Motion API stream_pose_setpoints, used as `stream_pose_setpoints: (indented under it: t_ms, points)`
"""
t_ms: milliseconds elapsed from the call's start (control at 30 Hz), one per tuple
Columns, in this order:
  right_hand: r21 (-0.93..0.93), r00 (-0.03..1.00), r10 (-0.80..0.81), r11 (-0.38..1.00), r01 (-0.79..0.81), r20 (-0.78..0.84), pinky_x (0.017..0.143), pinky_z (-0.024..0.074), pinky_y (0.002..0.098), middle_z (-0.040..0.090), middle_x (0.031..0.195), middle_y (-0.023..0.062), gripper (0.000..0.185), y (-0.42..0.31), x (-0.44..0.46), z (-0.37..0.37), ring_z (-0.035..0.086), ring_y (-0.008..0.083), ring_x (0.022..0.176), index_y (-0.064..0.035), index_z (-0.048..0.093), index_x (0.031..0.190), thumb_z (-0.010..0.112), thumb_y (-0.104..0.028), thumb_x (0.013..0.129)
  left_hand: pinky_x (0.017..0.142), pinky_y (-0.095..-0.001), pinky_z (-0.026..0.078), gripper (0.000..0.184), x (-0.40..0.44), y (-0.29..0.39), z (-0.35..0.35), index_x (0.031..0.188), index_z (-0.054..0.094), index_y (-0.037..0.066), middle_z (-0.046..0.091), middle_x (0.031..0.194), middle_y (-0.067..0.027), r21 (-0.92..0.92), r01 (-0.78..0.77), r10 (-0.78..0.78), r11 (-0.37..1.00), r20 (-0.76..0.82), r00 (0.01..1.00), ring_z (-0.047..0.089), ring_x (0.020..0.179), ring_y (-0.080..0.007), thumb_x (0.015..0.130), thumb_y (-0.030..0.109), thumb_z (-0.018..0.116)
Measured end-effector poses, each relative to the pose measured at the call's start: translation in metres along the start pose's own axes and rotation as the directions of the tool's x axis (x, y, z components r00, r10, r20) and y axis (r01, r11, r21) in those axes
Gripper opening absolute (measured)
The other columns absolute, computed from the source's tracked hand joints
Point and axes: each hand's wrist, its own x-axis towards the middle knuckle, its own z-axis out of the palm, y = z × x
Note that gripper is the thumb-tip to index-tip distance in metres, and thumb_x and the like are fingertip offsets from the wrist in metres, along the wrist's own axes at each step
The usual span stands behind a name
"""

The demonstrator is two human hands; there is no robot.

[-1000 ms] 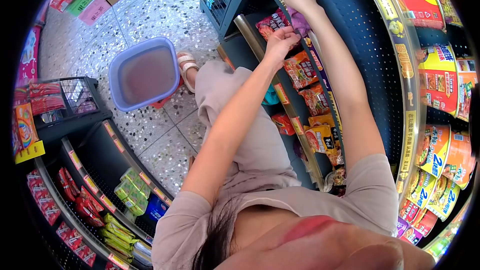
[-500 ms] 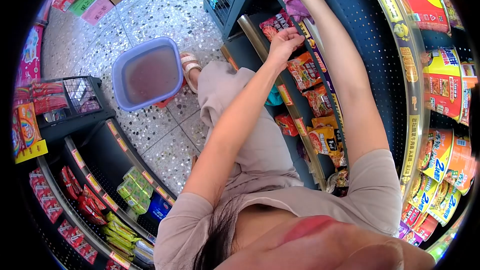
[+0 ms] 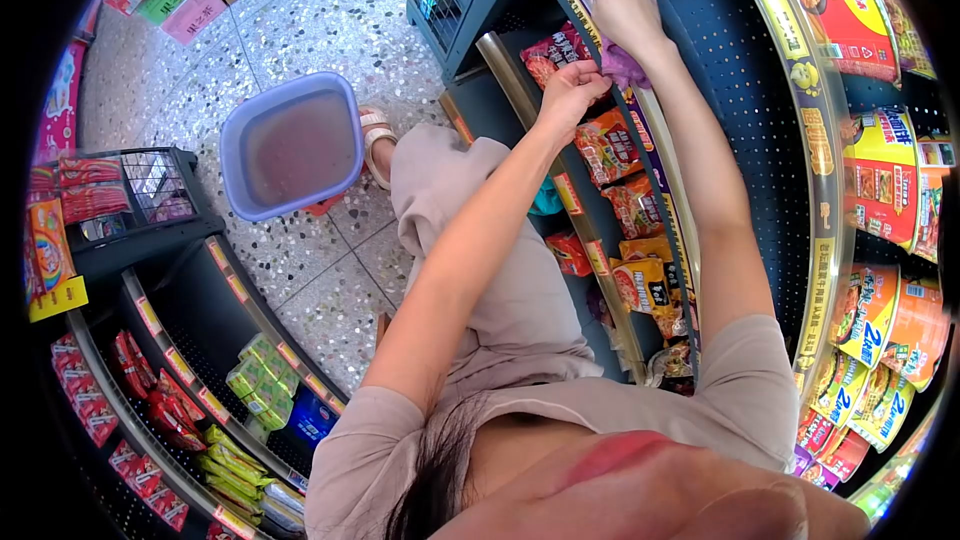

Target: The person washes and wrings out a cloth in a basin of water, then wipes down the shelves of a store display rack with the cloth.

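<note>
Head view: a crumpled, plain purple cloth [image 3: 624, 67] lies over the front rail [image 3: 648, 135] of dark, perforated shelving [image 3: 745, 80]. The right hand [image 3: 622, 8] has its fingers bent over it; the left hand [image 3: 573, 98] curls its fingers nearly together beside it, their grip unclear. A lavender basin [image 3: 290, 206] of cloudy water stands above speckled floor tiles [image 3: 325, 305].

Speckled floor [image 3: 340, 25] (tiled) borders dark shelving [image 3: 190, 280].
</note>
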Motion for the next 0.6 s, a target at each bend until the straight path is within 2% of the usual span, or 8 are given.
stream_pose_setpoints:
  t_ms: [33,133,267,367,533,600]
  points:
    - [-0.006,1.000,-0.002,1.000,0.002,-0.015,0.084,0.0493,0.0459,0.057,0.105,0.0129,0.034,-0.002,0.002,0.000,0.057,0.0331,0.102,-0.0165,0.065,0.112,0.058,-0.010,0.080,0.061,-0.0216,0.041,0.026,-0.001,0.001,0.001,0.102,0.060,0.002,0.062,0.081,-0.0002,-0.010,0.000,0.000,1.000,-0.002,1.000,0.054,0.069,-0.0075,0.078,0.005,0.069]
    - [0.113,0.998,0.055,0.992,-0.058,0.037,0.083,0.0486,0.0457,0.056,0.102,0.0183,0.021,-0.017,0.016,-0.022,0.057,0.0369,0.097,-0.0101,0.067,0.099,0.056,-0.017,0.083,0.061,-0.0217,0.041,0.024,-0.002,0.001,0.001,0.101,0.060,0.002,0.061,0.080,0.0002,-0.027,0.003,-0.003,1.000,-0.001,1.000,0.053,0.068,-0.0073,0.078,0.004,0.069]
    - [0.164,0.994,0.110,0.980,-0.109,0.005,0.082,0.0487,0.0456,0.055,0.101,0.0174,0.021,-0.017,0.038,-0.010,0.056,0.0362,0.097,-0.0125,0.067,0.100,0.056,-0.015,0.082,0.061,-0.0218,0.041,0.022,-0.002,0.003,0.001,0.100,0.060,0.002,0.061,0.079,0.0002,-0.016,0.012,-0.011,1.000,0.012,1.000,0.053,0.068,-0.0074,0.079,0.004,0.068]
    - [0.176,0.992,0.123,0.976,-0.128,0.040,0.083,0.0486,0.0453,0.056,0.102,0.0175,0.021,-0.018,0.048,-0.008,0.056,0.0366,0.098,-0.0137,0.068,0.098,0.056,-0.014,0.082,0.053,-0.0185,0.037,0.024,-0.009,0.012,0.005,0.102,0.059,0.004,0.062,0.081,0.0014,-0.036,0.009,-0.008,0.999,0.014,1.000,0.050,0.061,-0.0053,0.080,0.003,0.067]
    - [0.264,0.974,0.215,0.938,-0.227,0.071,0.085,0.0482,0.0441,0.058,0.103,0.0183,0.021,-0.006,0.064,0.014,0.058,0.0363,0.099,-0.0131,0.070,0.095,0.054,-0.013,0.081,0.053,-0.0186,0.039,0.025,-0.006,0.006,0.002,0.103,0.059,0.004,0.063,0.081,0.0007,-0.028,0.005,-0.005,1.000,0.014,1.000,0.051,0.062,-0.0053,0.080,0.003,0.067]
    - [0.260,0.976,0.201,0.941,-0.217,0.088,0.086,0.0479,0.0440,0.059,0.103,0.0185,0.021,0.000,0.072,0.022,0.058,0.0360,0.099,-0.0130,0.070,0.095,0.054,-0.012,0.081,0.054,-0.0188,0.040,0.025,-0.003,0.004,0.001,0.104,0.059,0.004,0.063,0.082,0.0002,-0.019,-0.001,0.001,1.000,0.016,1.000,0.052,0.063,-0.0055,0.080,0.004,0.067]
